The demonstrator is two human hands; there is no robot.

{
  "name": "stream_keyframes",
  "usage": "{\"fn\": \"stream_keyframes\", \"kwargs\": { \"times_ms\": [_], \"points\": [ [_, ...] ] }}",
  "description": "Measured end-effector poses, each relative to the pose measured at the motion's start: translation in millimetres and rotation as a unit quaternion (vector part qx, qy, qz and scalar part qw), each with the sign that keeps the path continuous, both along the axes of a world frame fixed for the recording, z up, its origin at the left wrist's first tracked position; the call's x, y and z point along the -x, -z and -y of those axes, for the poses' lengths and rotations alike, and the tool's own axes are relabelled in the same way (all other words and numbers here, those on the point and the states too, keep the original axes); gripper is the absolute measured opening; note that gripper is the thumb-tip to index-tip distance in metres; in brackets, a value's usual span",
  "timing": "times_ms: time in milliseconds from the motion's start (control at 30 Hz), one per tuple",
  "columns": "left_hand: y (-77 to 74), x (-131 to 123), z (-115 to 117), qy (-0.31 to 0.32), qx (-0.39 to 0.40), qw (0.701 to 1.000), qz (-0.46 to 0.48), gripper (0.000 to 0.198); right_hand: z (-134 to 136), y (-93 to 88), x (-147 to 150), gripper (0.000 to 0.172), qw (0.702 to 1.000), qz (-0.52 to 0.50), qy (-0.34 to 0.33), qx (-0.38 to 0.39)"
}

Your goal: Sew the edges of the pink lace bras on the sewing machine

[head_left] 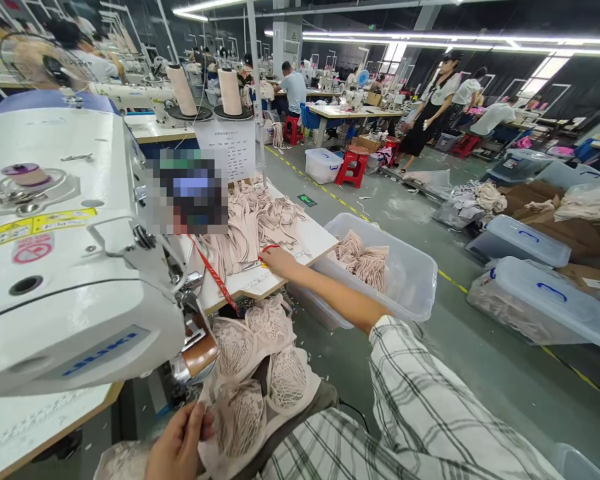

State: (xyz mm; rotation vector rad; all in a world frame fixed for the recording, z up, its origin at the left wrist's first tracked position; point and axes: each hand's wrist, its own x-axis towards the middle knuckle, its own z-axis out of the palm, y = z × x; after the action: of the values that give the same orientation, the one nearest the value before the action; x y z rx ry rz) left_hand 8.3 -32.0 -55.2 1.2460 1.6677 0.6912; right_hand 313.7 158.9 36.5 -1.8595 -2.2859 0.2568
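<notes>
At the lower left my left hand (177,443) pinches the edge of a beige lace bra (240,413) between thumb and fingers. The bra lies over my lap, with another pair of lace cups (267,323) above it, hanging by the table edge. My right arm reaches forward to the sewing table (310,243). There my right hand (277,260) is closed at the handle of small thread snips (251,265), whose metal blades point left; its fingers are partly hidden. Just beyond that hand lies a pile of beige fabric straps (245,223).
A white sewing machine (75,267) fills the left side, with thread cones (230,93) behind it. A red ribbon (215,273) hangs over the table edge. Right of the table stands a clear plastic bin (410,280) holding beige pieces. Lidded bins (545,293) line the aisle; people work farther back.
</notes>
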Motion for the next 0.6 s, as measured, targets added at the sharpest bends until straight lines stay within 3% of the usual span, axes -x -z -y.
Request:
{"fn": "stream_keyframes", "kwargs": {
  "times_ms": [100, 167, 233, 300, 400, 500, 600],
  "points": [
    [-15.8, 1, -3, -0.014, 0.024, 0.999, 0.027, 0.063, -7, -0.2, -5, 0.029, 0.997, 0.042, -0.001, 0.059],
    [-29.3, -1, 0, -0.012, 0.028, 0.997, 0.064, 0.059, 4, 6.3, -5, 0.024, 0.995, 0.054, -0.021, 0.086],
    [-37.0, -2, 0, -0.055, 0.027, 0.991, 0.123, 0.056, 24, 19.5, -7, 0.027, 0.994, 0.057, -0.03, 0.09],
    [-36.8, -1, -2, -0.084, 0.044, 0.972, 0.216, 0.05, 50, 36.4, -11, 0.036, 0.996, 0.044, -0.029, 0.069],
    [-32.6, 5, -4, -0.107, 0.055, 0.939, 0.321, 0.045, 106, 55.2, -12, 0.033, 0.995, -0.096, -0.021, 0.008],
    [-34.1, 7, -1, -0.105, 0.063, 0.923, 0.366, 0.042, 165, 59.1, 10, 0.029, 0.976, -0.178, -0.122, 0.035],
    [-38.9, 6, 2, -0.094, 0.061, 0.925, 0.362, 0.04, 194, 59.9, 46, 0.031, 0.964, -0.196, -0.179, 0.021]
  ]
}}
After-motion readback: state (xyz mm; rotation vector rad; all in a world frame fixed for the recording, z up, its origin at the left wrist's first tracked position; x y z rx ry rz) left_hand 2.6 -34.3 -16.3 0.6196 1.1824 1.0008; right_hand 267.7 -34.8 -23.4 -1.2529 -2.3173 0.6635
